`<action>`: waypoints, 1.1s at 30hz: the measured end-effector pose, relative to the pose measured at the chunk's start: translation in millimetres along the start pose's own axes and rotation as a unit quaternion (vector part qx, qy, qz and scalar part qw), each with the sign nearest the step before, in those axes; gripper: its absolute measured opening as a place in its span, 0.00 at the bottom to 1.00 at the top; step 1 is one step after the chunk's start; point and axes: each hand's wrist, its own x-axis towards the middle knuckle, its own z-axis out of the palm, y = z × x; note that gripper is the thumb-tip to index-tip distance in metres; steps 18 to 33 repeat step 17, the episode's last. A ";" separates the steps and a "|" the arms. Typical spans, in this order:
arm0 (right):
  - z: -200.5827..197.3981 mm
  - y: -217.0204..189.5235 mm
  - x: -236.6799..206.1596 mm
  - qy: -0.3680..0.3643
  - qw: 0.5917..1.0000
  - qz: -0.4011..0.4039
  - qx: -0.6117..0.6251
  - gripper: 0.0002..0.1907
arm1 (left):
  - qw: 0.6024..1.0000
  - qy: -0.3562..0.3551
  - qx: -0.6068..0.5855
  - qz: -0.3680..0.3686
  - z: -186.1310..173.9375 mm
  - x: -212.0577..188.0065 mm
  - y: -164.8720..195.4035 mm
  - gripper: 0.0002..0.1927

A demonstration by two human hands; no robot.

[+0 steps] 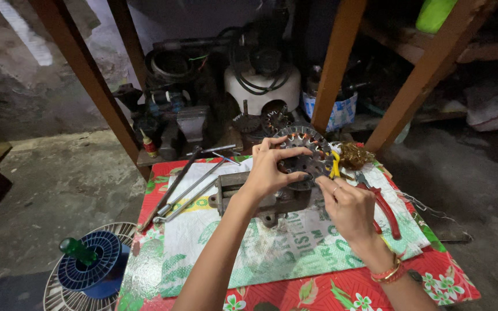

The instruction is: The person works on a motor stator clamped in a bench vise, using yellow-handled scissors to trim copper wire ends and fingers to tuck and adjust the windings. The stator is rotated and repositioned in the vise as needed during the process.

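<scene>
Head view, looking down at a low table (329, 291) with a red flowered cloth, its near edge cut off by the frame. At the far left, on the floor, one blue spool (90, 268) with a green handle stuck in it lies on a wire fan guard (59, 294), only partly in view. On the table's left side lie three long metal rods (183, 193) side by side on a printed woven sack (260, 247). In the middle sits one metal vise (269, 198), largely hidden behind the wrists. The left hand (266, 170) has its fingers spread and closed around the rim of a round toothed metal ring (304, 152) (a motor core, by the look of it), which stands upright above the vise. The right hand (347, 207) is curled, fingertips pinching at the ring's lower right edge; whatever it grips there is too small to make out. A yellow handle (335, 164) shows just behind it. A tangle of copper wire (354, 155) lies just right of the ring, and one pair of red-handled pliers (384, 210) rests beside the right hand. Behind the table the dark clutter of machine parts is hard to tell apart
</scene>
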 end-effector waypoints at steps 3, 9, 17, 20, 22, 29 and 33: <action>1.3 -2.2 8.1 0.024 0.999 -0.010 0.025 0.06 | 1.000 0.004 0.003 0.000 2.0 -0.9 -2.8 0.30; 8.5 -10.7 24.6 0.038 0.998 0.045 0.001 0.05 | 0.999 -0.011 -0.021 0.027 7.8 -0.5 -13.0 0.22; 21.8 -28.7 9.7 -0.019 0.960 0.244 0.139 0.10 | 0.998 -0.047 0.012 0.028 -3.6 13.1 -7.6 0.19; 21.8 -28.7 9.7 -0.019 0.960 0.244 0.139 0.10 | 0.998 -0.047 0.012 0.028 -3.6 13.1 -7.6 0.19; 21.8 -28.7 9.7 -0.019 0.960 0.244 0.139 0.10 | 0.998 -0.047 0.012 0.028 -3.6 13.1 -7.6 0.19; 21.8 -28.7 9.7 -0.019 0.960 0.244 0.139 0.10 | 0.998 -0.047 0.012 0.028 -3.6 13.1 -7.6 0.19; 21.8 -28.7 9.7 -0.019 0.960 0.244 0.139 0.10 | 0.998 -0.047 0.012 0.028 -3.6 13.1 -7.6 0.19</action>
